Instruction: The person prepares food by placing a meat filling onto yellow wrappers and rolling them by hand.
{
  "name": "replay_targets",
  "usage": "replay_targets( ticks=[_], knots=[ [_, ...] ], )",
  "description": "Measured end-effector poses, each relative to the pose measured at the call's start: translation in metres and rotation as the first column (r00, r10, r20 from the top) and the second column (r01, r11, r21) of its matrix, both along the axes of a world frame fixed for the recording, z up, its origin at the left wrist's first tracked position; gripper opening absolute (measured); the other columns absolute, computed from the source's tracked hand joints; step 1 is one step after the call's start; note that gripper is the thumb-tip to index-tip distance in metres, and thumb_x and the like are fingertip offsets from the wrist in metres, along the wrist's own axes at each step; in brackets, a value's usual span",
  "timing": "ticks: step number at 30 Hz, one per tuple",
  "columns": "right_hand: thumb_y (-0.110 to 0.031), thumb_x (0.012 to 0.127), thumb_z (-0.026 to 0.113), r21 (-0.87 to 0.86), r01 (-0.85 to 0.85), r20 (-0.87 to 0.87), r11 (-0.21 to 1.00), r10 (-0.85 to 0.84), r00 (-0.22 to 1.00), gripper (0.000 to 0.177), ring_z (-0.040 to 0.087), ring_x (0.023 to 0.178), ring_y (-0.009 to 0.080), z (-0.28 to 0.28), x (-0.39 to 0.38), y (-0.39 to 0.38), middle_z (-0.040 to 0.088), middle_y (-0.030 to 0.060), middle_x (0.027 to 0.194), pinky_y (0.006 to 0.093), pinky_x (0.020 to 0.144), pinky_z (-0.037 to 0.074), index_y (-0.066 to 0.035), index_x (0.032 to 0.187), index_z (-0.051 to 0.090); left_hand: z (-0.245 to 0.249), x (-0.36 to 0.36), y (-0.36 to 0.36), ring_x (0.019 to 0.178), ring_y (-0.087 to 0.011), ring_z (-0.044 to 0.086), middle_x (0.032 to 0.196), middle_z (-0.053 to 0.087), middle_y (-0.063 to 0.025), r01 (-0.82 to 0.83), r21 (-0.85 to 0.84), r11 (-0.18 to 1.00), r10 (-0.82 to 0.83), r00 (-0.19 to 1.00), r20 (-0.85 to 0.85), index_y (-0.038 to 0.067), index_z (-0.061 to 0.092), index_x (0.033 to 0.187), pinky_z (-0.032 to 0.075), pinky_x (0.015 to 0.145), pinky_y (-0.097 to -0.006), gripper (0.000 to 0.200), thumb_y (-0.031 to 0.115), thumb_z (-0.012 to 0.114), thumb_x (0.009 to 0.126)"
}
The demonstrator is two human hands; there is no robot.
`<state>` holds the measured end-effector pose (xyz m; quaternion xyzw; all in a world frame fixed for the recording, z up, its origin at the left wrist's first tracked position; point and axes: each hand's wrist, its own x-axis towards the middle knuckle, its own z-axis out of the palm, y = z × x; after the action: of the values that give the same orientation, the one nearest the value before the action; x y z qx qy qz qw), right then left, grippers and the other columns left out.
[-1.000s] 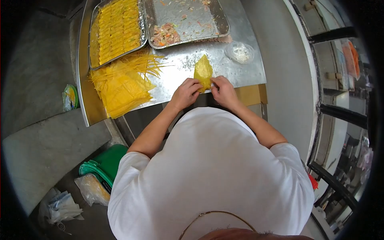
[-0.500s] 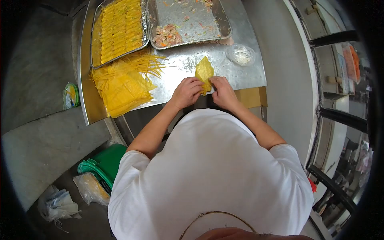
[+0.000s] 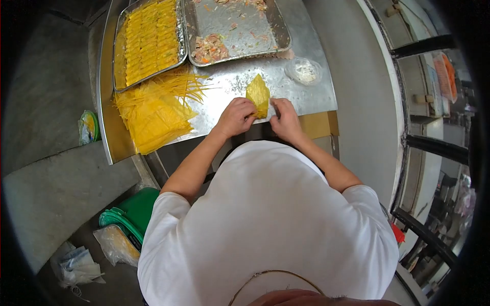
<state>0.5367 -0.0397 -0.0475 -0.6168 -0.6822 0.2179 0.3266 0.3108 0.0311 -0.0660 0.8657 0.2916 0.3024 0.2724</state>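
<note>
A yellow wrapper (image 3: 259,95), pointed at its far end, lies near the front edge of the metal table. My left hand (image 3: 238,117) has its fingers bent on the wrapper's lower left side and grips it there. On the other side, my right hand (image 3: 285,118) is beside the wrapper with thumb and forefinger apart, and nothing shows between them. A stack of yellow sheets (image 3: 155,116) sits left of my hands. Beyond are a tray of yellow rolls (image 3: 153,43) and a metal tray (image 3: 240,31) with some meat and vegetable filling (image 3: 211,49).
A clear bowl of white paste (image 3: 304,71) stands on the metal table (image 3: 224,81) at the right. A raised metal rim runs along the table's left side. Below on the left are a green bin (image 3: 133,210) and plastic bags (image 3: 80,265).
My right hand has come off the wrapper and moved slightly right. The wrapper's lower end now looks flatter and wider. My left hand stays at its side. The whole view has shifted slightly.
</note>
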Motion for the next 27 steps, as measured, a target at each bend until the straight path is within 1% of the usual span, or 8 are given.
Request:
replay_targets(
  ticks=[1,3,7,9,16,21,25,27],
  knots=[
    [0.002,0.084,0.063,-0.002,0.000,0.000,1.000,0.000,1.000,0.052,0.067,0.105,0.0380,-0.007,0.000,0.001,0.070,0.0228,0.118,0.0430,0.096,0.055,0.002,0.135,0.064,0.002,0.000,-0.001,0.108,-0.0282,0.069,0.103,0.074,-0.0068,0.000,-0.002,1.000,0.000,1.000,0.000,0.008,0.072,0.093,0.053,0.097,-0.0420,0.018,0.005,0.079,0.077],
    [-0.004,0.089,0.065,-0.246,0.169,-0.216,0.954,-0.224,0.950,0.041,0.069,0.089,0.0346,-0.012,-0.002,0.010,0.073,0.0223,0.110,0.0413,0.086,0.058,0.005,0.128,0.069,0.004,0.000,-0.002,0.106,-0.0279,0.068,0.105,0.074,-0.0058,0.046,0.065,0.997,-0.047,0.999,0.018,0.009,0.072,0.092,0.053,0.095,-0.0413,0.018,0.005,0.080,0.077],
    [-0.008,0.093,0.066,-0.313,0.216,-0.161,0.925,-0.275,0.948,0.031,0.071,0.081,0.0331,-0.007,-0.003,0.026,0.074,0.0232,0.104,0.0407,0.079,0.059,0.006,0.118,0.075,-0.002,-0.004,-0.010,0.107,-0.0280,0.068,0.107,0.074,-0.0049,0.055,0.081,0.995,-0.058,0.998,0.035,0.009,0.072,0.092,0.053,0.095,-0.0407,0.019,0.005,0.080,0.076],
    [-0.009,0.090,0.067,-0.352,0.164,-0.082,0.921,-0.205,0.975,0.024,0.072,0.092,0.0400,-0.008,-0.002,0.031,0.073,0.0238,0.101,0.0450,0.086,0.058,0.001,0.108,0.080,-0.006,-0.005,-0.014,0.109,-0.0289,0.068,0.110,0.074,-0.0044,0.034,0.088,0.996,-0.038,0.998,0.041,0.009,0.072,0.093,0.053,0.097,-0.0413,0.020,0.004,0.080,0.075],
    [-0.007,0.091,0.067,-0.156,0.016,0.050,0.988,-0.009,0.999,0.022,0.070,0.093,0.0389,-0.007,-0.004,0.031,0.071,0.0201,0.097,0.0471,0.086,0.057,-0.002,0.108,0.081,-0.008,-0.004,-0.020,0.112,-0.0313,0.068,0.121,0.071,-0.0077,-0.011,0.063,0.998,0.006,0.996,0.085,0.008,0.071,0.094,0.054,0.099,-0.0427,0.023,0.002,0.080,0.074],
    [-0.006,0.091,0.069,-0.036,-0.150,0.259,0.988,0.154,0.954,0.018,0.069,0.093,0.0370,-0.004,-0.010,0.029,0.069,0.0154,0.097,0.0463,0.083,0.057,-0.004,0.105,0.081,-0.005,-0.003,-0.018,0.124,-0.0330,0.064,0.131,0.070,-0.0095,0.009,0.066,0.998,-0.013,0.997,0.070,0.008,0.069,0.095,0.051,0.104,-0.0455,0.023,0.003,0.079,0.075],
    [-0.006,0.091,0.070,-0.079,-0.097,0.226,0.992,0.112,0.968,0.016,0.070,0.091,0.0369,-0.004,-0.011,0.030,0.071,0.0169,0.095,0.0458,0.080,0.057,-0.003,0.103,0.080,-0.006,-0.003,-0.010,0.129,-0.0332,0.061,0.134,0.069,-0.0097,0.058,0.051,0.997,-0.060,0.998,0.028,0.009,0.069,0.095,0.050,0.106,-0.0468,0.023,0.004,0.079,0.075],
    [-0.010,0.091,0.071,-0.090,-0.018,0.116,0.996,0.028,0.993,0.011,0.072,0.087,0.0371,-0.007,-0.010,0.034,0.073,0.0173,0.093,0.0473,0.077,0.059,-0.003,0.095,0.079,-0.005,-0.003,-0.008,0.128,-0.0333,0.061,0.135,0.068,-0.0095,0.074,0.055,0.996,-0.075,0.997,0.018,0.009,0.069,0.095,0.049,0.106,-0.0467,0.024,0.005,0.080,0.074]
  ],
)
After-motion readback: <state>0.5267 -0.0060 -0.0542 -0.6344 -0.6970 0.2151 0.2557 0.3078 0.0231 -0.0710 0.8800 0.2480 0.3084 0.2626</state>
